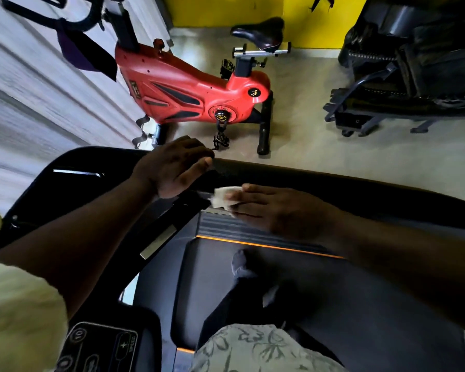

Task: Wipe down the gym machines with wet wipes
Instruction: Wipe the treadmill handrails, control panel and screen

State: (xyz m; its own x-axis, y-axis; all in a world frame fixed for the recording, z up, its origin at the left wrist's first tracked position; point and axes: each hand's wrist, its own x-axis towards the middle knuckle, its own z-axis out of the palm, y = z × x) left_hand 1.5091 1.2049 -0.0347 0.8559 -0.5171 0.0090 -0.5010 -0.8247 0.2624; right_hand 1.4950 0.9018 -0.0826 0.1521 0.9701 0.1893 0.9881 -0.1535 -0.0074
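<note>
Right hand (274, 210) flat, fingers straight and together, pressing white wipe (222, 196) onto treadmill (226, 229) frame just below black rail (333, 183). Left hand (172, 167) has fingers curled over same rail, just beside wipe. Red bike (188, 87) behind.

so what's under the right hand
A white wet wipe, pressed flat by the right hand against the black handrail. Only the part past the fingertips shows; the rest of the wipe is covered by the fingers.
</note>
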